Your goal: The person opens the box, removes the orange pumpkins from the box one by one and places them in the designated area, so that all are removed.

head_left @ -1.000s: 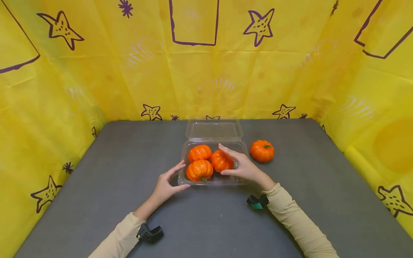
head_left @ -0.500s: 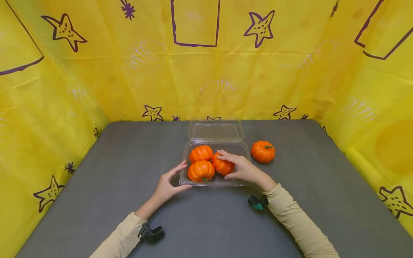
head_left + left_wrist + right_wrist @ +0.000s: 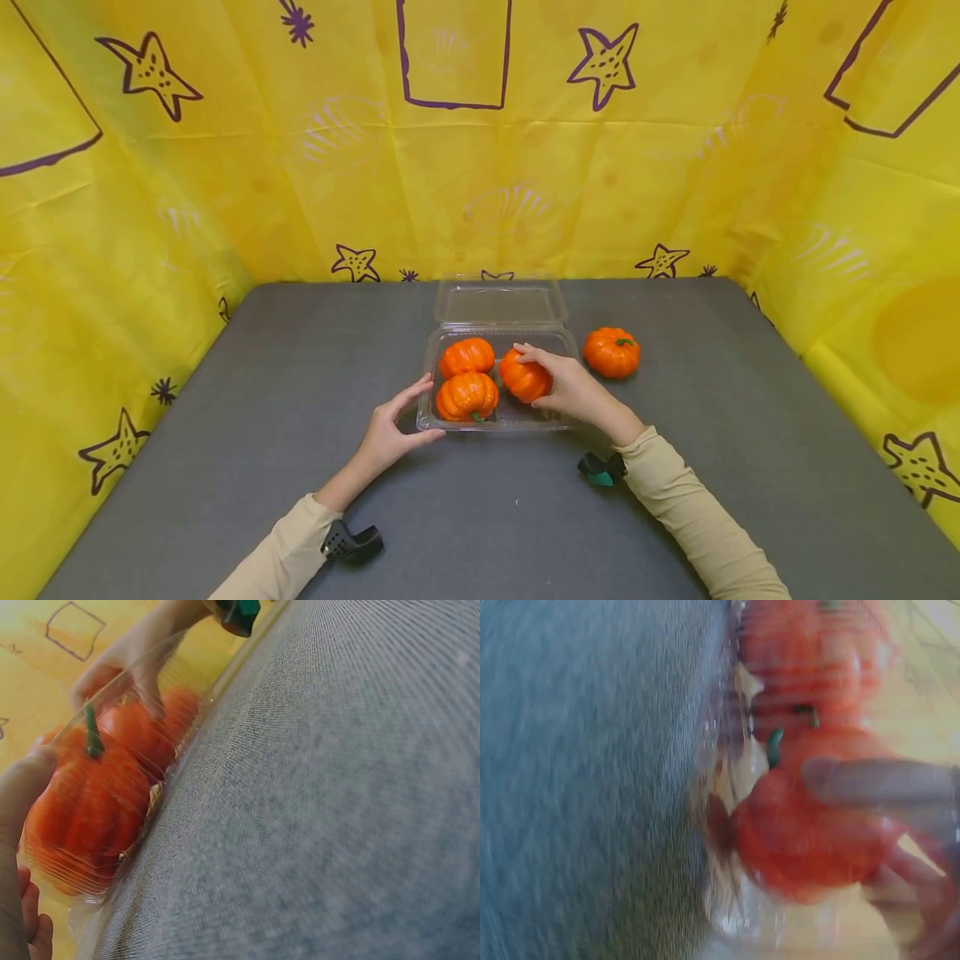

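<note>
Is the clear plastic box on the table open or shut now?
The box is open: its lid is folded back at the far side, and the right hand grips a pumpkin through the open top.

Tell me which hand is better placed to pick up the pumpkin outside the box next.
Right, probably: the right hand is nearer the outside pumpkin, though it holds a second pumpkin; the left hand sits at the opposite end of the box.

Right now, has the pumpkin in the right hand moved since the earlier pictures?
Yes. Against the tray, the held pumpkin has shifted right, away from the two left pumpkins.
</note>
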A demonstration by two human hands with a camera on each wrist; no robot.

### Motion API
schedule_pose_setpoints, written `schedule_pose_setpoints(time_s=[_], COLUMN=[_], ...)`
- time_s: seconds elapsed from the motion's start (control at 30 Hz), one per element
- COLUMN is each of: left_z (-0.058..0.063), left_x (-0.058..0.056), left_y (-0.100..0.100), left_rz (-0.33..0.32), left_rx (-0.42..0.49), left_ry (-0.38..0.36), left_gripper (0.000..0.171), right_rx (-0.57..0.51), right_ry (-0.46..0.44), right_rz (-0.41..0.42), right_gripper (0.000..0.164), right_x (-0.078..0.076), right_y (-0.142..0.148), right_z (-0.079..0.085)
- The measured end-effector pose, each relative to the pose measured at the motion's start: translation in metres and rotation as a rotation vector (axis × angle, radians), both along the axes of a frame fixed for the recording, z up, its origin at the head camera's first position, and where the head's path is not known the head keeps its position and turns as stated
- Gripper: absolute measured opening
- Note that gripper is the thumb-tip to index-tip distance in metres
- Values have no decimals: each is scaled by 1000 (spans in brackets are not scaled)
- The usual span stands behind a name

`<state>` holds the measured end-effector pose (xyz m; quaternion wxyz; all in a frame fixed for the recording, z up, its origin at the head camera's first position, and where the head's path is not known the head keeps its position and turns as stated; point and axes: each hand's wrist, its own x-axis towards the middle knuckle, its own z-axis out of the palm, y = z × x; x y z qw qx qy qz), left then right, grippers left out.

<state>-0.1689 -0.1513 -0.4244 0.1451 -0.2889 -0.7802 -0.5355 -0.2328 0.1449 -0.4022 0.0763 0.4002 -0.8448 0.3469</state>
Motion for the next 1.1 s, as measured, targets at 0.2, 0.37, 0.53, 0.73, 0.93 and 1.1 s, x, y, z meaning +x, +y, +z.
schedule_pose_setpoints(time_s=[0.2, 0.37, 0.53, 0.73, 0.93, 1.1], left_z=[-1, -1, -1, 0, 0, 1], left_x=[2, 3, 3, 2, 2, 2], left_y=[0, 0, 2, 1, 1, 0], left_rz=[10, 10, 12, 12, 8, 14], left_rx=[14, 24, 23, 10, 6, 11], left_ry=[-17, -11, -17, -27, -39, -22], left_gripper=[60, 60, 60, 61, 60, 61], right_rx=[-134, -252, -373, -524, -557, -535], right_ry=[-62, -210, -391, -532, -517, -497], right_rz=[-16, -24, -22, 20, 44, 21], right_gripper=[56, 56, 50, 46, 70, 73], right_x=[-3, -4, 5, 2, -3, -5], right_y=[10, 15, 16, 23, 33, 35], right_z=[-2, -2, 13, 9, 3, 3])
